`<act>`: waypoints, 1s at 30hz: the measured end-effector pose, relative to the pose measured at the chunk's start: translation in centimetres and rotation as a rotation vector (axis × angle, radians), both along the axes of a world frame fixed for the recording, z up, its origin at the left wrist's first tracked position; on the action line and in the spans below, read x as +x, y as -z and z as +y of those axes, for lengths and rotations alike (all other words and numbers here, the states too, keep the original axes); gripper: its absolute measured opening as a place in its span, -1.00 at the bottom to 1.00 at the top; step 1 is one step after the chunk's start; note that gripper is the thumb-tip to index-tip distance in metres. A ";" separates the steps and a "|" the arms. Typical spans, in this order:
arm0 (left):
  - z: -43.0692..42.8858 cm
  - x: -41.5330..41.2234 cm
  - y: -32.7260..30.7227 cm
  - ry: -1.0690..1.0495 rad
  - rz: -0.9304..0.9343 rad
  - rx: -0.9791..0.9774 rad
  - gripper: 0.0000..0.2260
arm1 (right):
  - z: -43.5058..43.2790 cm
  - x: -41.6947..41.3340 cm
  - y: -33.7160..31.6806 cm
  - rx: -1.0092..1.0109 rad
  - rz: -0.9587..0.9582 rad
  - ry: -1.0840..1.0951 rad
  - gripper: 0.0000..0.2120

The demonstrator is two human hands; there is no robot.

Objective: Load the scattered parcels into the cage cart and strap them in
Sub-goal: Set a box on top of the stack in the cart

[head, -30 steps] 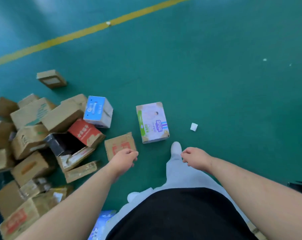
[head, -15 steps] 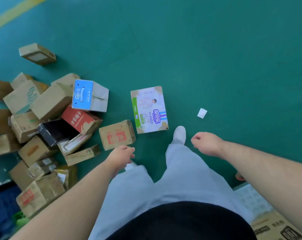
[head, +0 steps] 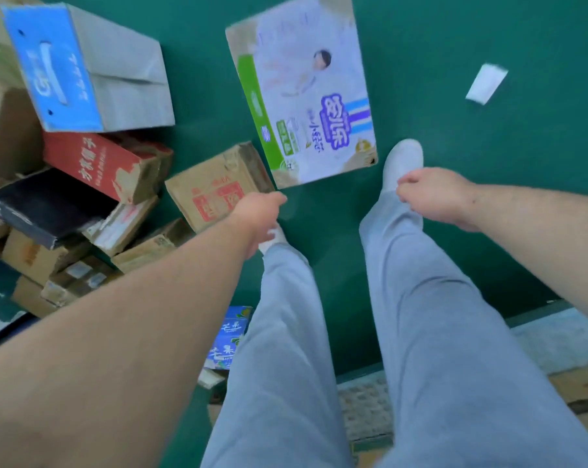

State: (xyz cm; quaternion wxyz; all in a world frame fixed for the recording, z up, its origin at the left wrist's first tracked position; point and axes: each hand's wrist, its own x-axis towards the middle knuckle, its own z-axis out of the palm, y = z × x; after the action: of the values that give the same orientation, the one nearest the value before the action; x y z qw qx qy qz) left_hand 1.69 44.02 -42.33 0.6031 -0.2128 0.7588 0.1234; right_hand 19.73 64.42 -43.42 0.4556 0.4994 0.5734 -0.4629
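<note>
Bright, even light, source not clear, prob. overhead; no hard glare; green floor (head: 454, 197) reads flat w/ a cool teal cast; shadows soft & short, tucked under the printed box (head: 306, 96) and betw. the piled cartons (head: 66, 211); motion blur over the whole frame, worst on the paper scrap (head: 486, 83) and carton edges; lettering on the blue box (head: 52, 65) smeared; wide-angle stretch at edges, left forearm (head: 100, 349) looms large & soft; bottom-right corner hazy.

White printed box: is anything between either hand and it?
Nothing visible does. The white printed box lies bare-topped; the left hand hovers by its near corner, the right hand over the shoe beside it.
</note>
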 end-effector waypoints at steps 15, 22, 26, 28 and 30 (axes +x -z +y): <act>-0.6 2.1 11.2 -0.357 0.021 0.086 -0.73 | -0.6 -3.5 11.6 0.014 0.068 0.394 -0.50; 0.7 3.2 -2.6 -0.642 0.235 0.227 -0.47 | 5.2 -7.5 -4.3 0.020 0.447 0.366 -0.42; 2.6 2.8 -13.0 -0.791 0.204 0.380 -0.53 | 8.0 -8.0 -14.4 0.048 0.530 0.246 -0.29; 3.5 2.2 -18.8 -0.782 0.195 0.411 -0.55 | 8.8 -6.8 -19.3 0.097 0.514 0.239 -0.22; 4.2 0.9 -24.2 -0.720 0.197 0.456 -0.56 | 9.0 -5.7 -24.8 0.140 0.547 0.261 -0.30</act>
State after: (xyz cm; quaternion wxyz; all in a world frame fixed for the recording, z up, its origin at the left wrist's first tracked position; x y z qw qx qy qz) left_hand 2.56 48.17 -18.17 0.4778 -0.3123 0.6433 0.5102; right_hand 14.03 73.43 -18.61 0.1854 0.4558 0.6363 -0.5941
